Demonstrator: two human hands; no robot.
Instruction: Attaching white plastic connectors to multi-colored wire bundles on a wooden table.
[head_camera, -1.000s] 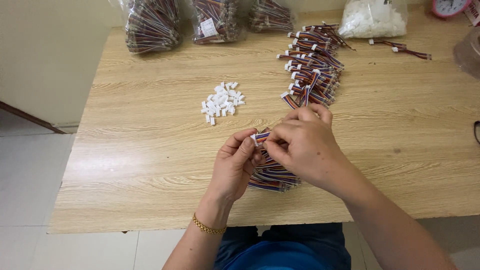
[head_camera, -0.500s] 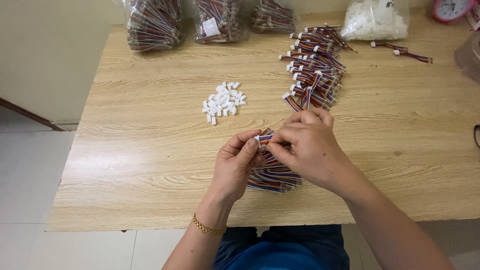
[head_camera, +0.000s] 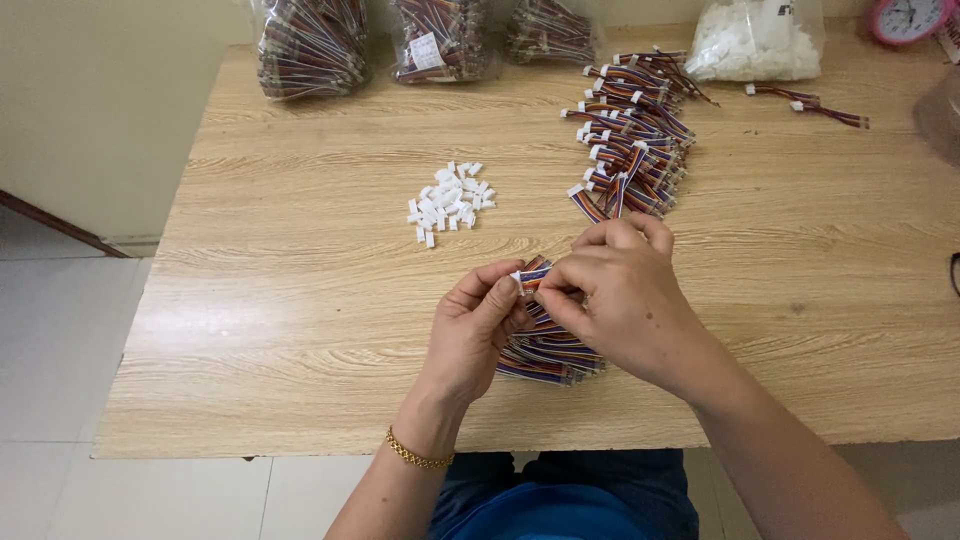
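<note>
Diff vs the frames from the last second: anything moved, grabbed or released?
Barely anything. Left hand and right hand stay pinched together on the end of a multicoloured ribbon wire, over the loose bundle of striped wires; only slight finger shifts. Nothing taken up or let go. The pile of small white plastic connectors and the row of finished wires on the wooden table lie as before.

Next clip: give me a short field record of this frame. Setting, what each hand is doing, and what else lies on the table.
setting: wooden table seen from above, person seated at its near edge
left hand: fingertips pinch the end of a multicoloured wire bundle
right hand: meets the left at the same wire end, fingers closed on it
white connectors: small loose heap, apart from the hands
finished wire pile: beyond the right hand
bags of wires: along the far edge
bag of white parts: far right
clock: pink, far corner
</note>
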